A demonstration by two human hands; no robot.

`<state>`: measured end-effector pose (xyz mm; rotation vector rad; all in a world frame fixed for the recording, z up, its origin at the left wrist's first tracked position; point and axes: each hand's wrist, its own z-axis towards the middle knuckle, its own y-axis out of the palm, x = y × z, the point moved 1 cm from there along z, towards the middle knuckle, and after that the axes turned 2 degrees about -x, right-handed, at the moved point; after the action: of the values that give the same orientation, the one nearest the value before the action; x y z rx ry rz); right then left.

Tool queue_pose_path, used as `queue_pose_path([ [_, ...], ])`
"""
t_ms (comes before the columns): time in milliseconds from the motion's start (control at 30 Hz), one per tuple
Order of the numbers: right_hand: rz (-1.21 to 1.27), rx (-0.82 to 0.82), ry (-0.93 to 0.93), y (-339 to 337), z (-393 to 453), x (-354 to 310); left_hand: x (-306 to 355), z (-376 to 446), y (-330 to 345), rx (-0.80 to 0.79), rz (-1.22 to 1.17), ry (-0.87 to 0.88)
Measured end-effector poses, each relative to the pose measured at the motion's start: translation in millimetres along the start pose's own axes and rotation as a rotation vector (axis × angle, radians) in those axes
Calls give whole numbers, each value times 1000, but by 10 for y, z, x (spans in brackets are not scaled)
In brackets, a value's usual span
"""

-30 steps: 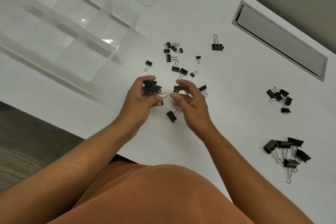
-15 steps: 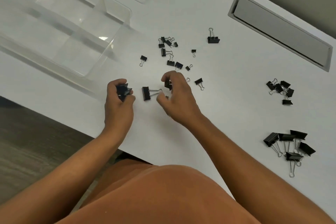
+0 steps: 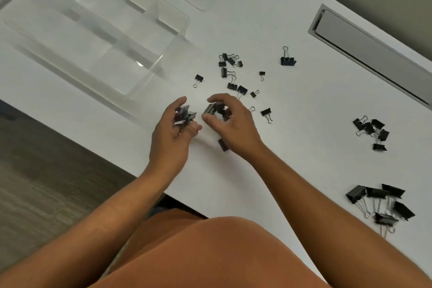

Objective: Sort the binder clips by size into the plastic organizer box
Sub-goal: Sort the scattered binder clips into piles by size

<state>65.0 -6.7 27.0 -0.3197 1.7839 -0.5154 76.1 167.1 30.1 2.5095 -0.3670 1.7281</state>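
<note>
Right hand [image 3: 230, 124]: fingers curled round a medium binder clip [image 3: 213, 109], just above the table [image 3: 304, 159]. Left hand [image 3: 174, 128]: gripping a bunch of gathered clips [image 3: 185, 113]. Clips likely light, stiff, springy; best pinched by the black body. Loose clips [image 3: 231, 72] beyond; organizer box [image 3: 131, 94] left, compartments bare.
</note>
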Motion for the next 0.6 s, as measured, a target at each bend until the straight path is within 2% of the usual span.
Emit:
queue_pose_path([
  [67, 305, 73, 168, -156, -150, -8, 88, -39, 134, -46, 35, 49],
  [167, 749, 94, 392, -402, -450, 82, 179, -106, 451, -160, 115, 104],
  [267, 995, 111, 456, -624, -778, 241, 167, -168, 891, -262, 252, 126],
  [467, 1036, 368, 461, -1100, -1172, 701, 79, -263, 1884, -442, 286, 33],
  [600, 719, 500, 495, -1467, -1143, 1019, 51, -169, 2421, -453, 251, -24],
])
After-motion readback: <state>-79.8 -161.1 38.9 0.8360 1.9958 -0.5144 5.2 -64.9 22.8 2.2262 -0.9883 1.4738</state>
